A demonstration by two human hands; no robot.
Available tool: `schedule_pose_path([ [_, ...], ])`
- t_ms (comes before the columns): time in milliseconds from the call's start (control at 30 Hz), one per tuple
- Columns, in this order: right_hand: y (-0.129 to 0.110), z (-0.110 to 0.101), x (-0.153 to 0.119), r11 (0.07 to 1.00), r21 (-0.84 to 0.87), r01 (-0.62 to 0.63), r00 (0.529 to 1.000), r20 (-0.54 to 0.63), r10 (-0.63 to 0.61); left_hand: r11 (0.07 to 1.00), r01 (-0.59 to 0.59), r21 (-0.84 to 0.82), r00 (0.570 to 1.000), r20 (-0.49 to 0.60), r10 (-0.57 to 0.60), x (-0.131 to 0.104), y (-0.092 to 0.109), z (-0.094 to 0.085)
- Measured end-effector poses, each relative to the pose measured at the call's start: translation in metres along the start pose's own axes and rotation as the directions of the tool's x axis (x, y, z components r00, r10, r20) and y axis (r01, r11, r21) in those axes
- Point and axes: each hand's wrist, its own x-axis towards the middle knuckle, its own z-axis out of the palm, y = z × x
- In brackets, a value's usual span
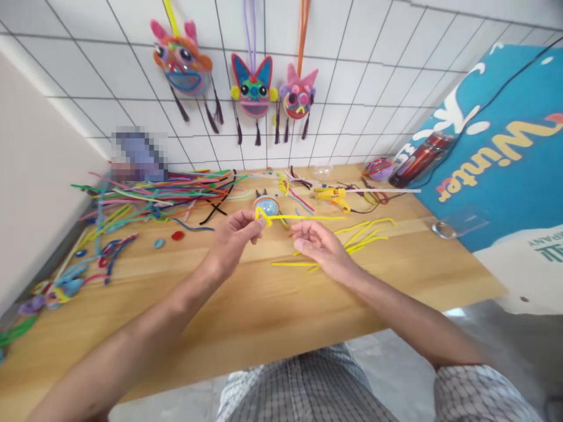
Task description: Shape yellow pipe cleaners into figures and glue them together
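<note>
My left hand [243, 230] pinches a yellow pipe cleaner [308, 217], whose near end is bent into a small loop at the fingertips. The rest of it runs straight out to the right, above my right hand. My right hand [319, 243] hovers just below that length with its fingers loosely curled and apart, holding nothing I can see. Several loose yellow pipe cleaners [367, 239] lie on the table beside and under it. Behind my left fingertips sits a clear-and-blue ball ornament [266, 205] with dark pointed tips, partly hidden.
A yellow glue gun [333, 198] with a long glue stick lies at the back right, near a red thermos [421, 158]. Many coloured pipe cleaners [176, 196] are heaped at the back left. Decorated masks [254, 94] hang on the tiled wall above the wooden table [211, 328].
</note>
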Motion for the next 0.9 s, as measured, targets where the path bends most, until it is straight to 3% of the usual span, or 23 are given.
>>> schedule_pose_path([
  [100,-0.002,0.023,0.021,0.987,0.163,0.017,0.999,-0.051,-0.009,0.998,-0.017,-0.066,1.000,0.020,0.018,-0.006,0.008,0.012],
  [200,-0.007,0.030,0.034,0.982,0.172,0.077,0.994,-0.096,-0.061,0.996,-0.028,-0.084,0.999,0.040,0.031,-0.010,0.011,0.021],
  [400,-0.017,0.031,0.038,0.991,0.101,0.090,0.992,-0.099,-0.080,0.993,-0.041,-0.110,0.998,0.037,0.045,-0.008,0.002,0.028],
  [700,-0.007,0.027,0.039,0.990,0.077,0.119,0.985,-0.136,-0.108,0.996,-0.017,-0.089,0.995,0.094,0.026,-0.002,-0.009,0.029],
  [900,-0.007,0.028,0.040,0.990,0.040,0.135,0.984,-0.123,-0.129,0.994,-0.007,-0.113,0.998,0.069,0.015,-0.002,-0.012,0.030],
])
